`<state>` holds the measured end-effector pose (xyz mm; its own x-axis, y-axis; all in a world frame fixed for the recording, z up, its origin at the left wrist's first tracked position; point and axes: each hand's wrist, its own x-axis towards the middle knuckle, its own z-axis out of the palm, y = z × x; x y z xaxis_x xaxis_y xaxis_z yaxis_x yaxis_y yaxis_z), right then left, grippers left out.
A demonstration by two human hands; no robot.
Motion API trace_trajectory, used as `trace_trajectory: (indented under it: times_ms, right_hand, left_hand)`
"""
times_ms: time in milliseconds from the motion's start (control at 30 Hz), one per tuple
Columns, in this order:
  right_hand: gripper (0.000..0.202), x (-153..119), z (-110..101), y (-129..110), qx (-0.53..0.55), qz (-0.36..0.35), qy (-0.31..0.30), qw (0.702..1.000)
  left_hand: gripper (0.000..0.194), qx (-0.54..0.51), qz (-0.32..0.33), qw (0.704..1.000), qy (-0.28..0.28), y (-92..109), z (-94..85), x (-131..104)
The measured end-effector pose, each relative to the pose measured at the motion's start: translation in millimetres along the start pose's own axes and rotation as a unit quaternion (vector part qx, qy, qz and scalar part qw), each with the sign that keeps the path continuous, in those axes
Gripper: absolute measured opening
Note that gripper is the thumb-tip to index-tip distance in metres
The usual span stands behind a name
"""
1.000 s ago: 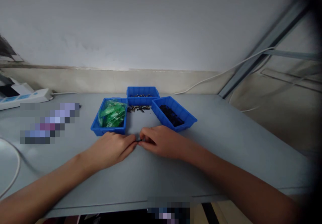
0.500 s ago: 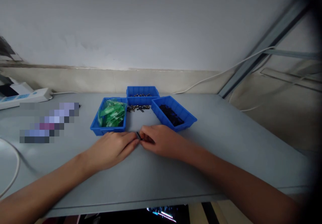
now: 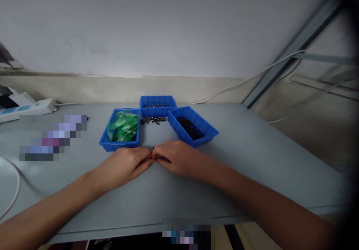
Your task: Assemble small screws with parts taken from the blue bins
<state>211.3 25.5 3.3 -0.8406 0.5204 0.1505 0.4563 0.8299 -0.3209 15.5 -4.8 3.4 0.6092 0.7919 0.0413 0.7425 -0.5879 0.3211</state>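
Observation:
My left hand (image 3: 127,164) and my right hand (image 3: 177,157) meet fingertip to fingertip in front of the bins. Both are closed in a pinch around a small black piece (image 3: 153,148). Only a dark tip of it shows; the fingers cover the rest, so its kind is unclear. Just beyond my left hand stands a blue bin (image 3: 105,144) with green and clear plastic packets (image 3: 125,125). Beyond my right hand, an angled blue bin (image 3: 209,131) contains black pieces (image 3: 189,127).
A third blue bin (image 3: 158,111) with small metal parts stands against the wall. Similar metal parts (image 3: 153,120) lie loose before it. At the left are a white power strip (image 3: 36,107), a pixelated item (image 3: 54,136) and a white cable (image 3: 18,184). A metal frame post (image 3: 280,68) rises at the right.
My fingertips have drawn together over the small black piece, which was more visible before. My right hand's fingers have shifted slightly left. The bins stand as they were.

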Motion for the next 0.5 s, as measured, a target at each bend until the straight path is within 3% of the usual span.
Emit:
trace_trajectory:
  times_ms: [267, 500]
  right_hand:
    - [0.016, 1.8, 0.0, 2.0, 0.025, -0.025, -0.005, 0.999]
    - [0.014, 0.8, -3.3, -2.1, 0.006, 0.048, 0.013, 0.999]
  left_hand:
    - [0.023, 0.026, 0.005, 1.0, 0.014, 1.7, -1.0, 0.5]
    - [0.018, 0.034, 0.009, 0.999, 0.038, 2.2, -2.6, 0.8]
